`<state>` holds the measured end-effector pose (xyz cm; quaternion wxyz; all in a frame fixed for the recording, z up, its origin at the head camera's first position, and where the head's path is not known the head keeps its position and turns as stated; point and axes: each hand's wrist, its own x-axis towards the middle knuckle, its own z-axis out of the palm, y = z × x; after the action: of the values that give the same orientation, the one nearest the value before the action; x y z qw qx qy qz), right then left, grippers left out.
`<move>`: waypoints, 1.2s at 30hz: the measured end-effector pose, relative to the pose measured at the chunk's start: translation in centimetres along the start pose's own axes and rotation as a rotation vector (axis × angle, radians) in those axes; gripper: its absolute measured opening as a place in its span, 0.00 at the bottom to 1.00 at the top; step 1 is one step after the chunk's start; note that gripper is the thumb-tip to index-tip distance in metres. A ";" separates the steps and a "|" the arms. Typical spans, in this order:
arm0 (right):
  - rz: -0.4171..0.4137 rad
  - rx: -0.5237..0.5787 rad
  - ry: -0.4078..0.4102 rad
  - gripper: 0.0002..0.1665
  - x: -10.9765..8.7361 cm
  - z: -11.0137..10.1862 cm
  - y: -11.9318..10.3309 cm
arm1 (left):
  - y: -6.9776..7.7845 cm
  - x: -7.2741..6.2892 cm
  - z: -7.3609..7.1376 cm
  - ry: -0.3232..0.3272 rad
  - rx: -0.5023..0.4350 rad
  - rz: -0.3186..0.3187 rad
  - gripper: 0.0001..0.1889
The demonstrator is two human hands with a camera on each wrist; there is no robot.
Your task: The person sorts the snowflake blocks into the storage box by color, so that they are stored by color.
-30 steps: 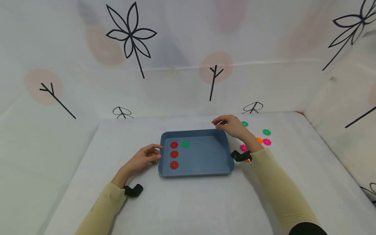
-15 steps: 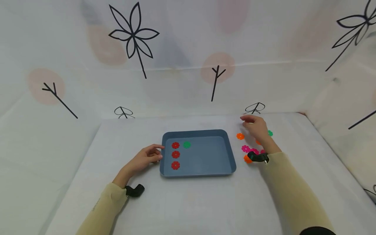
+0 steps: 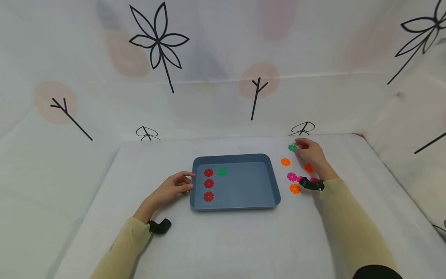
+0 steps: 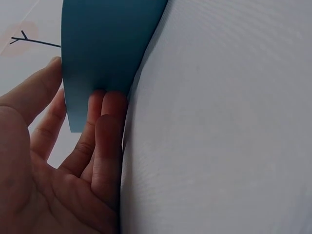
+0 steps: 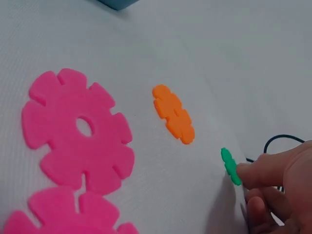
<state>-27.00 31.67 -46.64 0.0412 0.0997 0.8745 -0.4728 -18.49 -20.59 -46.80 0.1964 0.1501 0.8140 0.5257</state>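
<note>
My left hand [image 3: 174, 185] rests its fingertips against the left side of a blue-grey tray [image 3: 244, 207]; in the left wrist view, fingers [image 4: 108, 156] touch the tray wall [image 4: 107, 44]. Three red flower-shaped discs [image 3: 208, 183] form a column inside the tray, and one green flower disc [image 3: 222, 172] lies beside the top one. Right of the tray, my right hand [image 3: 311, 155] pinches the edge of another green flower disc [image 3: 292, 148] between thumb and finger. The right wrist view shows this green disc [image 5: 230, 166] nearly edge-on, with a fingertip over its side.
Several loose flower discs lie on the white cloth by my right forearm: orange ones [image 3: 285, 162] and pink ones [image 3: 292, 176]. Pink discs [image 5: 78, 131] lie close to the right wrist camera. A patterned white sheet [image 3: 209, 108] hangs behind the table.
My right hand has moved right from above the tray's far corner to the green disc at the back and now pinches it. The left hand stays at the tray.
</note>
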 end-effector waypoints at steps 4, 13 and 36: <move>0.002 -0.014 -0.009 0.28 0.2 0.1 0.1 | -0.1 -0.1 -0.1 0.006 0.003 0.004 0.22; -0.008 -0.019 -0.004 0.25 0.3 -0.1 0.0 | -0.1 0.0 -0.1 0.008 0.010 0.009 0.22; 0.016 -0.078 0.025 0.25 0.1 0.6 0.6 | 2.5 -0.9 0.4 -0.002 0.003 -0.010 0.22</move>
<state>-27.03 31.54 -47.45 0.0377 0.1108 0.8920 -0.4366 -17.37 -19.69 -44.52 0.1997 0.1466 0.8153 0.5234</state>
